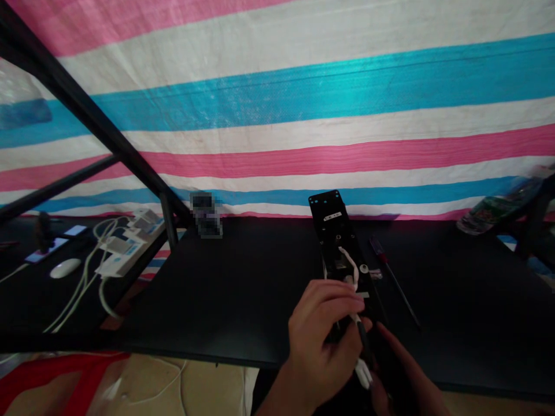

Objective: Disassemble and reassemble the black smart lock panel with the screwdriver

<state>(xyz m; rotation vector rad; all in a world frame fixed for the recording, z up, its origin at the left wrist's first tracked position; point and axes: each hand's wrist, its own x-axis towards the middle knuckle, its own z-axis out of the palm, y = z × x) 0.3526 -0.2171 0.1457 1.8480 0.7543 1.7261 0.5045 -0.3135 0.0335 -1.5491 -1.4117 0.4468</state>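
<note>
A long black panel [332, 216] with holes and a white label leans lengthwise over the dark table. A white cable [354, 270] comes out of its middle and runs down under my left hand [318, 329]. The fingers of that hand are closed in a pinch on the cable, near a dark sleeved stretch and a white connector [363, 374] hanging below. My right hand [405, 364] is curled round the panel's lower right side, partly in shadow. A screwdriver [396, 283] with a red and dark handle lies to the right. Beside the panel is a small clear bag [376, 274].
On the left are a white power strip [124, 254] with plugs and cables, and a white mouse [65, 268]. A blurred-out object [207, 215] stands at the back. A plastic bottle [488, 214] lies at the right. Black frame bars [95, 124] cross the left side.
</note>
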